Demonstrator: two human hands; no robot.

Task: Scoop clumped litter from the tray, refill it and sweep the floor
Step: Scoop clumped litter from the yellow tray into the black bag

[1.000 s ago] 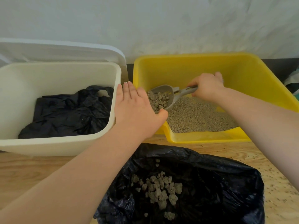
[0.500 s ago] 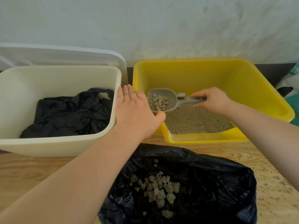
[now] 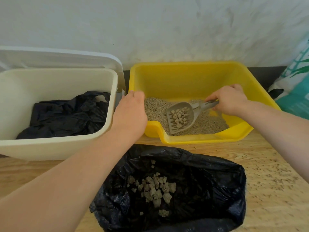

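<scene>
The right hand point(image 3: 229, 99) holds the slotted scoop point(image 3: 181, 117), full of clumps; keep it level until over the black bag point(image 3: 209, 178). The left hand point(image 3: 130, 111) steadies the yellow tray point(image 3: 240, 133).

a home, by the look of it, in a corner kept for a pet's litter. a yellow litter tray point(image 3: 192, 77) stands on a wooden floor point(image 3: 270, 173) against a rough white plastered wall point(image 3: 150, 27). left of the tray is a cream bin point(image 3: 55, 148); in front of it, a black rubbish bag point(image 3: 217, 178) of clumps.
</scene>
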